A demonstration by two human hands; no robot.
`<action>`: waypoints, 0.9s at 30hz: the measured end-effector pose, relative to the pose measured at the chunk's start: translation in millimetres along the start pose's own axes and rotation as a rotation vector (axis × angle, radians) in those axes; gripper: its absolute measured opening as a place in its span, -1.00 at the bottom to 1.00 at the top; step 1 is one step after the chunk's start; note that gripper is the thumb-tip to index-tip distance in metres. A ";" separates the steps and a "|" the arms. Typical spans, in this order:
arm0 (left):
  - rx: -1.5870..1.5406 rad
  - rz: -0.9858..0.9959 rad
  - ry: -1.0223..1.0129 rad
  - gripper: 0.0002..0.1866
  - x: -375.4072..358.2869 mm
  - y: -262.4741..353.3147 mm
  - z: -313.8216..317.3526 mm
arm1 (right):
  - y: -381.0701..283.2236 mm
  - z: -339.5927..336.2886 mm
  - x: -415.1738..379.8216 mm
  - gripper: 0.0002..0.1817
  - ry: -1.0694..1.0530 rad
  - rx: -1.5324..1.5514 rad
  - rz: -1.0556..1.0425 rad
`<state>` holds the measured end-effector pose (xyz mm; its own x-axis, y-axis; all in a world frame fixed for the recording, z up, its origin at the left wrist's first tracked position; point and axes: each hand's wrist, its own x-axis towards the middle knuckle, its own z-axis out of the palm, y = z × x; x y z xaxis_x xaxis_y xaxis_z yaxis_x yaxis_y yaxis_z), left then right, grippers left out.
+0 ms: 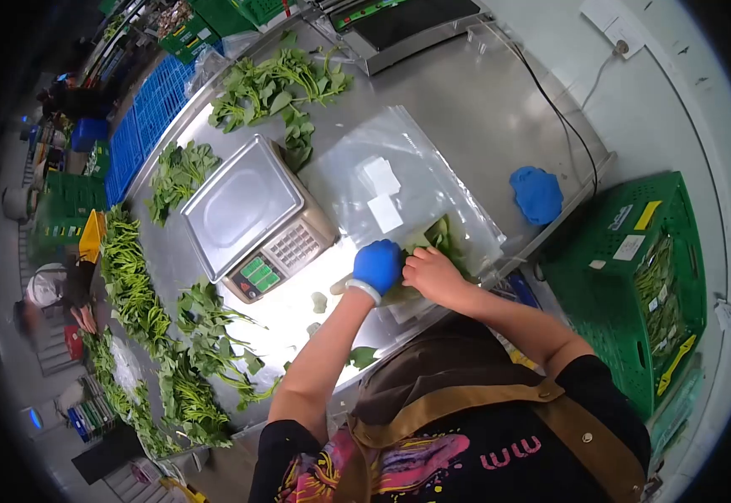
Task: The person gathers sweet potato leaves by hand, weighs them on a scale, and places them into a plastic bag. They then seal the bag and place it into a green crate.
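My left hand (pixel 377 267), in a blue glove with a pale cuff, is closed at the table's near edge. Beside it, my bare right hand (pixel 432 277) has its fingers curled together. Between and just beyond them are leafy greens (pixel 441 236), apparently inside a clear plastic bag; both hands seem to grip this bundle, though the gloved fingers are partly hidden. Farther out lies a stack of clear plastic bags (pixel 458 189) with white paper slips (pixel 385 213) on it. A digital scale (pixel 244 205) stands left of the bags.
Loose greens (pixel 135 285) line the table's left side, with another heap (pixel 277 84) at the back. A crumpled blue glove (pixel 536 194) lies near the right edge. A green crate (pixel 625 277) holds packed greens. A black cable (pixel 550 101) crosses the back right. Another person (pixel 55 293) is at far left.
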<state>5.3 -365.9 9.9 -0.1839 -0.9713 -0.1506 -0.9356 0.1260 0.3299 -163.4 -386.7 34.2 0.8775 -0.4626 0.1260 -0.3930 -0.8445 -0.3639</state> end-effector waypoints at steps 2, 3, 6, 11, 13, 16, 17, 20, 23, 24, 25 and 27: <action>-0.115 0.059 0.013 -0.64 -18.5 -18.4 6.7 | -4.7 22.4 -15.1 -0.87 -0.003 0.115 0.122; -0.295 -0.002 -0.106 -0.50 -26.2 -16.9 -8.4 | -8.7 22.9 -19.2 -0.83 -0.014 0.113 0.149; -0.318 0.063 -0.021 -0.29 -54.8 -15.2 10.5 | -12.7 26.6 -28.6 -0.83 -0.038 0.072 0.171; 0.058 -0.026 -0.076 -0.08 -81.0 15.9 28.3 | -27.6 19.3 -42.2 -0.80 -0.210 -0.089 0.110; 0.071 -0.019 -0.010 -0.12 -82.3 15.6 37.4 | -41.3 -5.5 -34.2 -0.60 -0.233 -0.159 0.011; 0.127 -0.017 0.069 -0.20 -95.4 16.9 58.3 | -53.3 -29.7 -8.5 -0.16 -0.185 -0.206 -0.104; 0.157 -0.014 0.094 -0.23 -99.5 16.9 65.4 | -43.0 -18.3 2.3 -0.02 -0.263 -0.291 -0.081; 0.115 -0.038 0.136 -0.11 -102.7 14.7 77.0 | 1.3 28.2 38.7 0.19 -0.568 -0.149 -0.029; 0.168 -0.058 0.202 -0.04 -110.2 10.8 61.3 | 28.7 32.6 72.1 0.22 -0.817 0.069 -0.042; 0.196 -0.047 0.204 -0.02 -111.8 7.2 57.5 | 33.4 31.8 80.2 0.21 -0.886 0.118 -0.055; 0.203 -0.018 0.235 -0.03 -107.6 2.1 54.1 | 40.1 32.9 82.3 0.19 -0.937 0.190 -0.028; 0.133 0.070 0.247 -0.04 -98.3 2.5 33.4 | 57.2 19.8 76.2 0.13 -0.934 0.338 0.064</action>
<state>11.0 -263.4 -5.6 -0.1861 -0.9768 0.1056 -0.9575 0.2044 0.2035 -113.5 -464.9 4.7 0.7783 0.0160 -0.6277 -0.4760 -0.6369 -0.6064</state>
